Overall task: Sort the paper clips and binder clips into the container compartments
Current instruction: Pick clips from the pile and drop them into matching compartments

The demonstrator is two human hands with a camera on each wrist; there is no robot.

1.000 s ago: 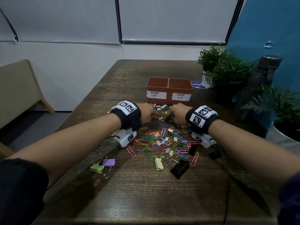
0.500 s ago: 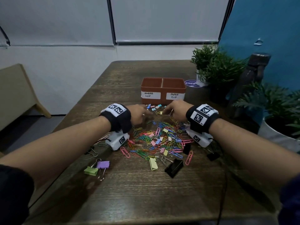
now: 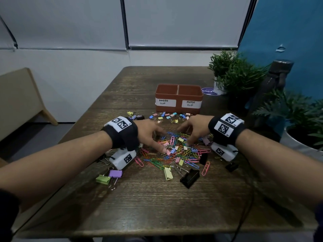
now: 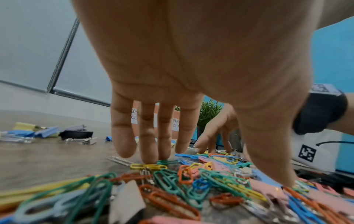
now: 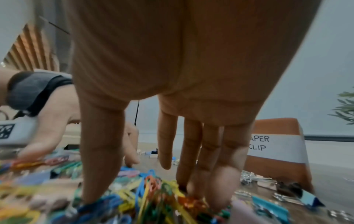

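A brown two-compartment container (image 3: 179, 109) stands at mid table, labelled BINDER CLIP on the left and PAPER CLIP on the right. Small coloured binder clips (image 3: 168, 116) lie just in front of it. A mixed pile of coloured paper clips (image 3: 181, 155) lies nearer me. My left hand (image 3: 158, 142) reaches over the pile's left side, its straight fingers (image 4: 147, 136) touching the clips and table. My right hand (image 3: 187, 137) hovers over the pile's right side, its fingers (image 5: 208, 159) pointing down onto the clips. Neither hand holds anything.
Larger binder clips lie near me: a green one (image 3: 103, 179), a purple one (image 3: 115, 173), a yellow one (image 3: 168, 173) and a black one (image 3: 189, 178). Potted plants (image 3: 232, 75) and a dark bottle (image 3: 277, 79) crowd the right edge. A black cable (image 3: 248, 206) trails off the front right.
Both hands have drawn back from the pile's far edge near the container to its middle. Their fingers, curled before, are now spread downward over the clips.
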